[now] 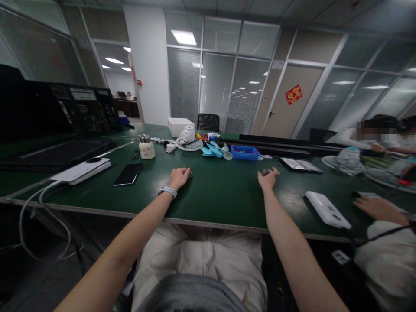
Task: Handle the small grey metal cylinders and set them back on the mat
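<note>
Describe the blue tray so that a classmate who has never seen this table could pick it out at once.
Start with the green table and look past the person's right hand toward the far side. Just right of the pale-blue petal-shaped pieces sits the blue tray. Its deeper blue and straight-sided box shape set it apart from those curved pieces.
</note>
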### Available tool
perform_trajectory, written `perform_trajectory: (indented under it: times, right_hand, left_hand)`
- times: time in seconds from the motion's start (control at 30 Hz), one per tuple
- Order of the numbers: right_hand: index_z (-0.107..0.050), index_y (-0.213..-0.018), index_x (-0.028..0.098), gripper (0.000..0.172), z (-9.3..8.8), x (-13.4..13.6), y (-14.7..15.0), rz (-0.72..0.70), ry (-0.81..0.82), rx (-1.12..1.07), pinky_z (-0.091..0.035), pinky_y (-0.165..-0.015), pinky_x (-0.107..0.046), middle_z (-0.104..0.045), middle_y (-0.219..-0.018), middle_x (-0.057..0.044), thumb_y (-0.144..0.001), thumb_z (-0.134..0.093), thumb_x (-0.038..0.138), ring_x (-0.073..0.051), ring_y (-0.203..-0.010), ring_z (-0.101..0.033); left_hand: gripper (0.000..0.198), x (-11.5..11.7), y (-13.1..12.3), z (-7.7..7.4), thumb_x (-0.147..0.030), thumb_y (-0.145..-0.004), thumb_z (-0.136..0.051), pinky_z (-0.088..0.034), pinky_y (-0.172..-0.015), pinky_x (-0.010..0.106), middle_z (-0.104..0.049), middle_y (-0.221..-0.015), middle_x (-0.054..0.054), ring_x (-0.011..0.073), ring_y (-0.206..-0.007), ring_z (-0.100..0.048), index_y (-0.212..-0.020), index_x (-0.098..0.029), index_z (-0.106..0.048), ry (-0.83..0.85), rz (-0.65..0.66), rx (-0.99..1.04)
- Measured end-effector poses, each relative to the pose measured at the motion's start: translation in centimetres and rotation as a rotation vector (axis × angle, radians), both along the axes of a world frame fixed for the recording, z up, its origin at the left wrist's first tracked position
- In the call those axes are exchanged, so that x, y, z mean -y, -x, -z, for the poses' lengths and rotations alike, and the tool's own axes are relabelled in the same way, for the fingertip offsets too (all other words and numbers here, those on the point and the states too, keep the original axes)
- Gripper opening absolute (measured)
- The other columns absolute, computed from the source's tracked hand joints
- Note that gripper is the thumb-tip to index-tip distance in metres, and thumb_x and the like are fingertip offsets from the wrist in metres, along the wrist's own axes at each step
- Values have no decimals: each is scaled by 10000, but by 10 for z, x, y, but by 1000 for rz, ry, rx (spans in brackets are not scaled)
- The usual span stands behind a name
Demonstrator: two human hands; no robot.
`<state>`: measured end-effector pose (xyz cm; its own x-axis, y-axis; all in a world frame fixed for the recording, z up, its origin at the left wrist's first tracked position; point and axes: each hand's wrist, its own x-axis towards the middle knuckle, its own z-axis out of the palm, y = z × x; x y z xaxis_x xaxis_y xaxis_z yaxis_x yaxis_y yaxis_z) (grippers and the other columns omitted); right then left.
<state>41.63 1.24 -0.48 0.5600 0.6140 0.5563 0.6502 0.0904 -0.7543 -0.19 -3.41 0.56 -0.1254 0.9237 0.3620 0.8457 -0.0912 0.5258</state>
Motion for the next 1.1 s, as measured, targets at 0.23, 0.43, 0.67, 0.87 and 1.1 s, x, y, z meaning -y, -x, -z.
perform_trajectory:
  times: [0.23, 0.43, 0.67, 0.87, 1.1]
  right_hand:
    - [-511, -1212, 149, 391, -37, 40, 99, -288, -223, 441, -333, -1039, -441, -531, -1240, -149, -859, -466, 309, -254, -1205, -462]
    - [-613, -1208, 290, 399, -18, 60, 220, -880, 157, 762, -277, -1082, -411, -455, -1413, -55, -904, -450, 491, -222, -1307, -390]
    - [-486, -1354, 293, 580, -11, 59, 257, -989, 379, 843, -188, -1123, -463, -368, -1484, -38, -906, -320, 621, -248, -1403, -238]
    - [-492, -1351, 266, 531, -12, 62, 251, -995, 331, 835, -203, -1126, -453, -416, -1451, -18, -937, -320, 551, -233, -1383, -289]
    - [-530, -1318, 204, 470, -32, 43, 168, -674, 122, 788, -237, -1111, -414, -503, -1384, -58, -950, -366, 447, -210, -1328, -385]
  left_hand:
    - [357, -4, 0, 0, -344, -896, -399, -440, -791, 298, -712, -950, 76, 213, -880, -610, -966, -203, -719, -52, -63, 62]
    - [336, -6, 2, 3, -289, -886, -405, -438, -829, 292, -713, -959, 87, 206, -884, -624, -956, -167, -710, -110, -76, 79]
    - [321, -6, 1, 3, -276, -874, -416, -445, -833, 282, -716, -964, 84, 200, -886, -634, -941, -173, -714, -98, -58, 74]
    - [327, -4, 1, 3, -295, -875, -416, -440, -831, 288, -717, -975, 83, 210, -892, -631, -943, -179, -714, -87, -58, 76]
    - [342, 1, -1, -3, -300, -875, -402, -441, -794, 289, -718, -911, 78, 206, -837, -631, -923, -181, -720, -54, -47, 68]
